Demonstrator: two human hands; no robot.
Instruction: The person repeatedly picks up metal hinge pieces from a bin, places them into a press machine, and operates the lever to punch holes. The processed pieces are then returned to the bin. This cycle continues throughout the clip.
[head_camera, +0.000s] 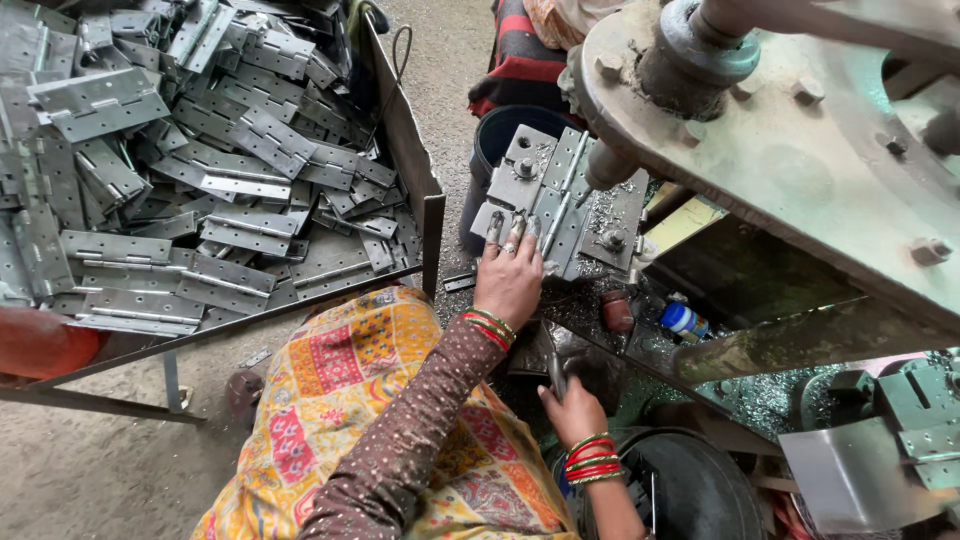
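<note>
A grey-green press machine (800, 170) looms over a tray (400, 130) heaped with steel hinges. The left hand (508, 280) lies open, fingers flat on a hinge (555, 200) in the press fixture; the right hand (572, 410) seemingly grips a dark lever (555, 370)

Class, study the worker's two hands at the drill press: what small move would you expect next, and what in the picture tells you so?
Probably pulling the lever gripped by the right hand to bring the drill bit down. The left hand already presses the hinge flat on the jig, and the bit hangs just above it, not yet touching.
</note>
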